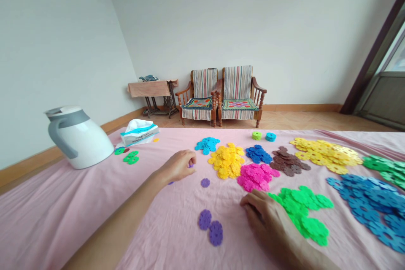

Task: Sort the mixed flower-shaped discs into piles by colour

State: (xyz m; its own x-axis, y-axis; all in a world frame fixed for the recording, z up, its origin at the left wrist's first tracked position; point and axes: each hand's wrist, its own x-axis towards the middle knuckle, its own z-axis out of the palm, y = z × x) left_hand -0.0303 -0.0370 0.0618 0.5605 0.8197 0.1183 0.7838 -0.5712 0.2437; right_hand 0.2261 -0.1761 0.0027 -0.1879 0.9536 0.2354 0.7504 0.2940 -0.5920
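The left hand [179, 165] holds a purple notched disc [191, 166]; the right hand [265, 211] is beside bright green discs [308, 211].

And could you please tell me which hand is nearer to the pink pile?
Right. The right hand is just on the near side of the pink pile; the left hand is farther off, to its left.

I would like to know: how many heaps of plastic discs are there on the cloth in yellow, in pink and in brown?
Yellow heaps: 2
Pink heap: 1
Brown heap: 1
Total: 4
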